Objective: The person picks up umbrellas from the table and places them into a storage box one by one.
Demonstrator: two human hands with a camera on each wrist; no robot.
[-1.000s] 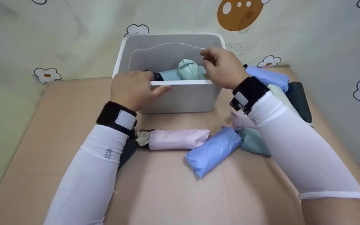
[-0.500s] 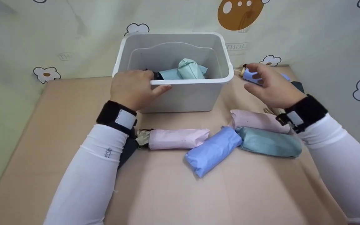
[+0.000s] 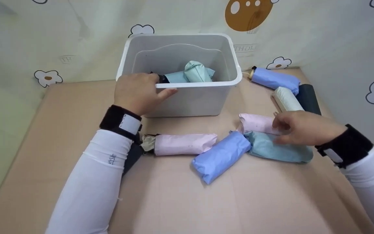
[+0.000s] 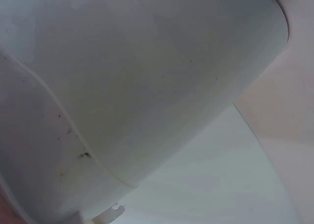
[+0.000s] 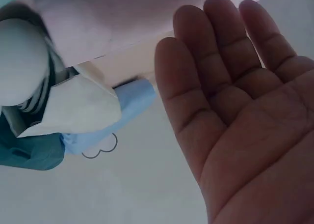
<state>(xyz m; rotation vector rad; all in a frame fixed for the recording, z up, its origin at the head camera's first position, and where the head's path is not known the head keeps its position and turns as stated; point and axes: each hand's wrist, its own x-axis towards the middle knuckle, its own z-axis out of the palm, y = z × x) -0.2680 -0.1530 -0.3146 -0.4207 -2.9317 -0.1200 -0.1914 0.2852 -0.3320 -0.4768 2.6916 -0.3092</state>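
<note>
My left hand (image 3: 137, 92) grips the front rim of a light grey plastic box (image 3: 187, 100), thumb along the outside and fingers over the edge. Inside the box lie a light blue folded umbrella (image 3: 175, 77) and a mint-green one (image 3: 197, 71). The left wrist view is filled mostly by the box's wall (image 4: 147, 86). My right hand (image 3: 307, 128) hovers with loosely bent fingers over a pink folded umbrella (image 3: 255, 123) and a teal one (image 3: 278, 149). In the right wrist view its palm (image 5: 260, 121) holds nothing, beside the pink umbrella (image 5: 113, 17).
Another pink umbrella (image 3: 185, 144) and a blue one (image 3: 222, 157) lie in front of the box. At the back right are a blue umbrella (image 3: 275, 79), a cream one (image 3: 287, 99) and a dark one (image 3: 308, 99). A dark umbrella (image 3: 133, 159) is partly hidden under my left forearm.
My right hand has drawn back from above the box, moving right and towards me to the pink and teal umbrellas. The left hand has stayed on the rim.
</note>
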